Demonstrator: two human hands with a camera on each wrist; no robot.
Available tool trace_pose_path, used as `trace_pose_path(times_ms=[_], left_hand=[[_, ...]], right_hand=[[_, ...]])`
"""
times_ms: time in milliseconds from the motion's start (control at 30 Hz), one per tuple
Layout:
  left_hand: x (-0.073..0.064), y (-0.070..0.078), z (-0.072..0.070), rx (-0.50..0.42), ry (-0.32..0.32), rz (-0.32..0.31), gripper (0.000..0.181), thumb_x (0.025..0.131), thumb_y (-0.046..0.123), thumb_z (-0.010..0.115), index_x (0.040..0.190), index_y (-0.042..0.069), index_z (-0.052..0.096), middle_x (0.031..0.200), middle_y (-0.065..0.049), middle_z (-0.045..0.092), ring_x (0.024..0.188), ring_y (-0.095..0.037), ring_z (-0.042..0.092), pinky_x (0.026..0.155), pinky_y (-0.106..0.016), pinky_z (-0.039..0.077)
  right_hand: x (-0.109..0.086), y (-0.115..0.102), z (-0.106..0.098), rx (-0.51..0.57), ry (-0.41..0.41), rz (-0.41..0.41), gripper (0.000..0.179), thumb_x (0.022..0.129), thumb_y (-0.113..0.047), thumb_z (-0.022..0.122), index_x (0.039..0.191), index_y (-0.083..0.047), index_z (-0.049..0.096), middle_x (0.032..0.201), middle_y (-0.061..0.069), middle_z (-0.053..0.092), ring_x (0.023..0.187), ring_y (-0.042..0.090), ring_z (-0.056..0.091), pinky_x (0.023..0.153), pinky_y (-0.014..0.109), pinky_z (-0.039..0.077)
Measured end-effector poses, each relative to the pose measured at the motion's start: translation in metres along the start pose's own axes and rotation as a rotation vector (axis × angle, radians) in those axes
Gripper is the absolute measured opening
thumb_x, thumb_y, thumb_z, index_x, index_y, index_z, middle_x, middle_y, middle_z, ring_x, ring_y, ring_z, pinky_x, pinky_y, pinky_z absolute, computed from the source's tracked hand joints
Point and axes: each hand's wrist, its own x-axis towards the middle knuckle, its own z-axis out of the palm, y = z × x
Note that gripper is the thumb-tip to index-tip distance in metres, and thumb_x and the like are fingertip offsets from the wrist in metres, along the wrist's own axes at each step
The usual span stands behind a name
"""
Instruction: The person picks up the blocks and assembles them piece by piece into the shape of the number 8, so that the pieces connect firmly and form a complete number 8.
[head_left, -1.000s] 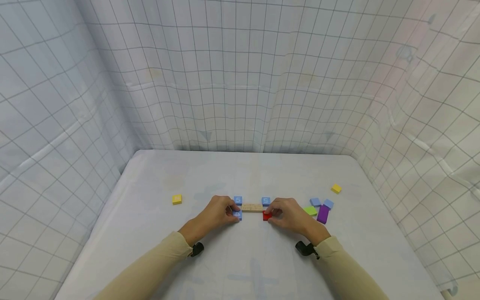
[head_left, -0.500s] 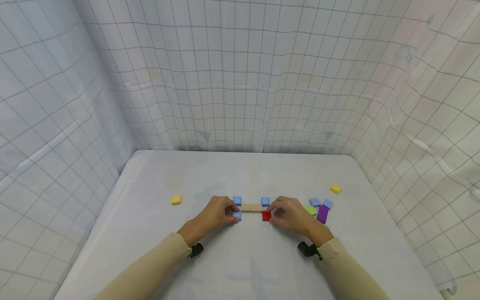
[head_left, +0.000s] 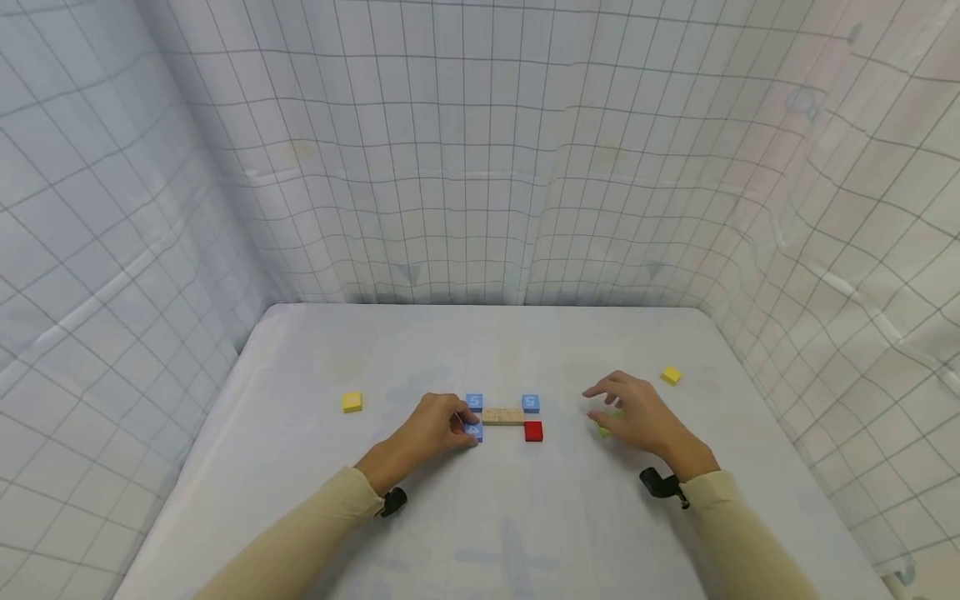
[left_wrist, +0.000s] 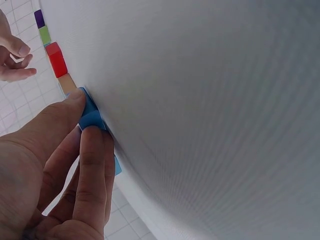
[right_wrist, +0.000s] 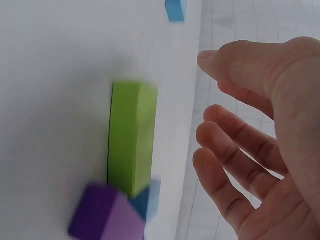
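The right hand (head_left: 637,412) is clearly the nearer of the 2 to the green block (right_wrist: 125,135), which lies on the table (head_left: 420,517) just below it. From the head view most of green is hidden, with only a little showing by the thumb. In the right wrist view its long axis runs from the purple block (right_wrist: 95,212) at 1 end toward the middle of the table, so roughly left to right. By my judgement, this axis matters most: from above, the thumb sits on the near side and the fingers on the far side, so the gap looks set across green's width, not along it.

The right hand is spread, fingers loosely bent; it holds nothing, and no fingertip is seen touching green. The left hand (head_left: 433,423) is well apart, thumb and fingers pinching the near blue block (head_left: 476,432) by the left end of the wood block (head_left: 503,417). The red block (head_left: 533,431) lies at wood's right end, between the 2 hands. Whether green touches purple, I cannot tell.
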Motion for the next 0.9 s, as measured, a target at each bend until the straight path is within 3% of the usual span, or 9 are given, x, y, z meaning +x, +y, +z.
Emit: trace_pose_path(times_ms=[200,400,667,900], left_hand=[[0.0,-0.004,0.003,-0.004,0.001,0.002,0.022,0.087,0.001,0.102,0.105,-0.002,0.088,0.093,-0.009,0.082,0.075,-0.002,0.067,0.069,-0.017,0.059],[0.0,-0.001,0.001,-0.016,-0.008,-0.017,0.022,0.088,0.002,0.101,0.106,-0.001,0.089,0.094,-0.007,0.081,0.076,-0.002,0.067,0.069,-0.017,0.058],[0.0,-0.001,0.0,-0.01,-0.014,-0.03,0.023,0.089,0.003,0.101,0.107,-0.001,0.089,0.095,-0.008,0.081,0.077,-0.003,0.066,0.069,-0.016,0.057],[0.001,-0.001,0.0,-0.019,-0.004,-0.005,0.021,0.088,0.0,0.101,0.105,-0.003,0.088,0.093,-0.009,0.082,0.075,-0.002,0.065,0.069,-0.018,0.06]], right_hand=[[-0.012,0.03,-0.021,-0.024,0.009,0.044,0.029,0.099,-0.005,0.092,0.127,-0.008,0.087,0.125,0.013,0.08,0.105,0.028,0.077,0.087,0.043,0.067],[-0.016,0.052,-0.03,-0.046,-0.034,0.094,0.033,0.099,-0.004,0.091,0.131,-0.01,0.086,0.13,0.013,0.079,0.112,0.032,0.077,0.086,0.039,0.064],[-0.014,0.062,-0.032,-0.004,-0.103,0.122,0.033,0.099,-0.006,0.092,0.131,-0.012,0.087,0.132,0.012,0.08,0.115,0.032,0.078,0.093,0.047,0.066],[-0.009,0.066,-0.029,0.018,-0.12,0.12,0.028,0.098,-0.003,0.092,0.124,-0.011,0.088,0.124,0.011,0.085,0.111,0.032,0.079,0.095,0.051,0.069]])
